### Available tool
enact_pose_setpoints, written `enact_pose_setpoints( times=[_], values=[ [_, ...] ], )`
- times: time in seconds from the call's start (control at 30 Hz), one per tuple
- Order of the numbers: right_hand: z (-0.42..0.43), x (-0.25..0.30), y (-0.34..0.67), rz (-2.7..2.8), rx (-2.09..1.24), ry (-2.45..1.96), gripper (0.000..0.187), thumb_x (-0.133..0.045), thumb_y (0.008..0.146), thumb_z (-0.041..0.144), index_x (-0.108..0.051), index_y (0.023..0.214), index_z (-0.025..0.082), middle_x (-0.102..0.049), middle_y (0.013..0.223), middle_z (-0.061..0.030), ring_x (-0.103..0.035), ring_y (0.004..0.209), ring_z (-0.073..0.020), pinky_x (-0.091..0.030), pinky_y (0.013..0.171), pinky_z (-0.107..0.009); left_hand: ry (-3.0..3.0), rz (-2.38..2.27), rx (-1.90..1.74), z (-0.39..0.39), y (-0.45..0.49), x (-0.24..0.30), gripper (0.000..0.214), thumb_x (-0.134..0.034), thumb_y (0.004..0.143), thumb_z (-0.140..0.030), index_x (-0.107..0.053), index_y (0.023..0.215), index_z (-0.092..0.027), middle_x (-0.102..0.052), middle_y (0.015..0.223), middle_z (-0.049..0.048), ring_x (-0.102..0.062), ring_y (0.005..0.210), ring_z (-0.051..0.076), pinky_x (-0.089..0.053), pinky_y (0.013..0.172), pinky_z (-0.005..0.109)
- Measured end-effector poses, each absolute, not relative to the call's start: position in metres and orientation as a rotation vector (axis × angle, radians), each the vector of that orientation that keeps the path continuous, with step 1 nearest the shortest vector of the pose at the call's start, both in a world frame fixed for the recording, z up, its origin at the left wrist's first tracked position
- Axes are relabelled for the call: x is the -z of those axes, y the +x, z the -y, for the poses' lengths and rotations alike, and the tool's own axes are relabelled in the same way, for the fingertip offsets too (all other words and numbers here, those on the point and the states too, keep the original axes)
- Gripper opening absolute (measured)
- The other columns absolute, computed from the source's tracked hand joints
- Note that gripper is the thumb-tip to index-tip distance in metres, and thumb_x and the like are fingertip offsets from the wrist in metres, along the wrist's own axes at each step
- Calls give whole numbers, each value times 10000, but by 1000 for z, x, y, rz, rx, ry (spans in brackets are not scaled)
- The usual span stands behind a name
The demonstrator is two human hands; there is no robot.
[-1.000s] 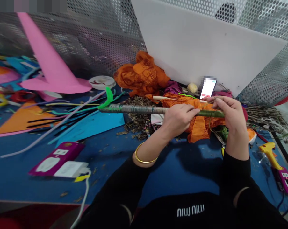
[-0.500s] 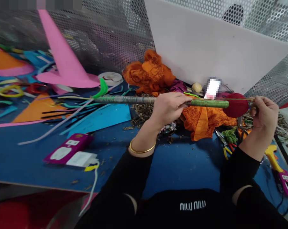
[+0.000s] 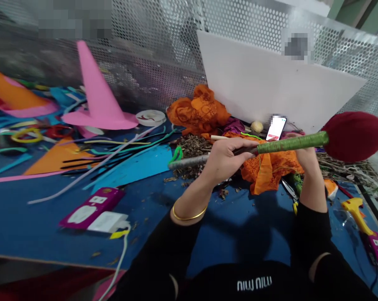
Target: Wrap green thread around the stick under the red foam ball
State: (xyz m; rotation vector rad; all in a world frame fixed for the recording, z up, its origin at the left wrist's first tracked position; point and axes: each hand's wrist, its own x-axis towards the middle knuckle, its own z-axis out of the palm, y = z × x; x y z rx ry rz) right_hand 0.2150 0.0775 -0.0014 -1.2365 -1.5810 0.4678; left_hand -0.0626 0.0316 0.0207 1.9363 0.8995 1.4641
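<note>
My left hand [image 3: 223,165] is closed around a long stick wrapped in grey at its left part [image 3: 192,161] and in green strand [image 3: 289,144] toward the right. A large dark red padded ball [image 3: 355,136] caps the stick's right end. A small green loop [image 3: 176,154] sits at the other end. Behind the green-wrapped part is my right hand [image 3: 308,156], its fingers curled and mostly hidden by the stick. What they hold I cannot make out. Crumpled orange cloth [image 3: 267,173] lies below the stick, with pliers [image 3: 291,190] close to my right wrist.
Pink cone hat [image 3: 98,96], tape roll [image 3: 150,118], blue sheet [image 3: 145,163] and coloured strips lie left. A purple box-shaped device [image 3: 90,207] with a white plug is in front. A lit phone [image 3: 277,126] leans at the back; a yellow-and-purple tool [image 3: 360,213] lies right.
The stick has shifted right and turned, its ball end nearer me. My right hand, which pinched a taut thin strand beyond the ball, has moved left behind the stick.
</note>
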Motion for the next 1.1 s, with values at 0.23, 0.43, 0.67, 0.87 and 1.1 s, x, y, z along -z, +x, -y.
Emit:
enact_pose_setpoints(
  times=[0.23,0.43,0.67,0.87,1.1],
  values=[
    [-38,2,121,1611,-983,-784,297,-765,832,514,-781,966,249,-760,906,-10,-696,908,-190,-565,921,-348,1864,-981,-1520,-33,-59,-18,303,-693,810,-125,-829,1073,-191,-838,1042,38,-788,963,221,-643,957,383],
    [-22,-1,123,1745,-430,-935,259,-630,958,380,-734,761,248,-633,764,-20,-609,757,-169,-510,740,-329,1875,-1108,-1577,-44,-60,-15,286,-709,826,-112,-831,1071,-197,-836,1065,45,-785,986,220,-627,964,369],
    [-22,4,100,1333,-654,-498,391,-645,909,587,-647,667,280,-608,683,-10,-651,729,-204,-572,893,-472,1955,-1089,-1477,-53,-46,-5,300,-694,832,-79,-821,1076,-197,-832,1092,49,-776,1040,216,-593,993,345],
    [-21,-6,102,990,-1040,-660,445,-762,834,545,-494,663,234,-220,543,110,-203,431,-57,-443,545,-254,2012,-1253,-1459,-51,-29,6,412,-677,838,-81,-734,1233,-184,-818,1129,61,-768,1080,236,-584,999,375],
    [-11,-9,110,809,-1203,-692,396,-745,862,468,-469,701,233,-236,574,115,-201,427,-49,-502,577,-231,1978,-1212,-1535,-51,-23,16,402,-673,860,-155,-671,1260,-189,-812,1034,43,-772,990,217,-593,921,342]
  ],
)
